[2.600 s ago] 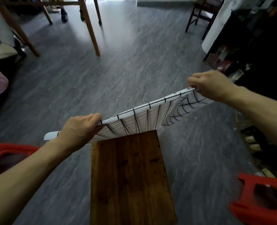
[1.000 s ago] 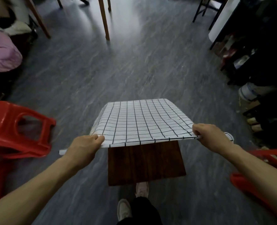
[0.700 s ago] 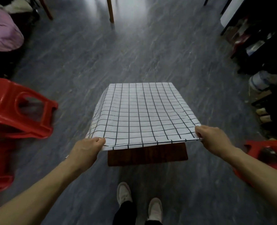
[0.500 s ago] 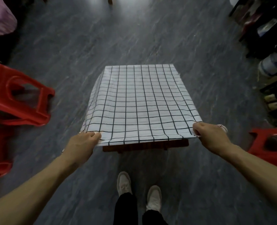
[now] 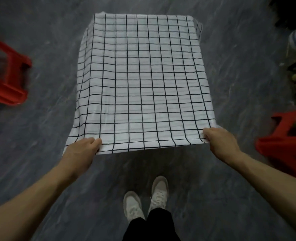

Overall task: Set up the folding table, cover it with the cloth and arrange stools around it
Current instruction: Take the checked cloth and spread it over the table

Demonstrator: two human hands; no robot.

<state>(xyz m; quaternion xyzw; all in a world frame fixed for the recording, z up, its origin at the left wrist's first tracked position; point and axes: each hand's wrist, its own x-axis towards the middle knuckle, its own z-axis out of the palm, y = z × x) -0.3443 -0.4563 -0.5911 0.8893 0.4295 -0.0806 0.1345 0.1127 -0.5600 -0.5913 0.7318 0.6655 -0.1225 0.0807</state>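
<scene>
One camera on my head, looking steeply down.
It sits high over the checked cloth (image 5: 142,80), which fills the middle of the view; my shoes (image 5: 145,200) show just below its near edge, well apart from it.

Both my bare forearms reach up from the bottom corners of the frame toward its middle. My left hand (image 5: 82,150), left of centre, has its fingers curled over the near edge of the cloth (image 5: 140,80), pinching it. My right hand (image 5: 219,141), right of centre, grips the same edge at its corner, knuckles up. My two feet stand at bottom centre.
</scene>
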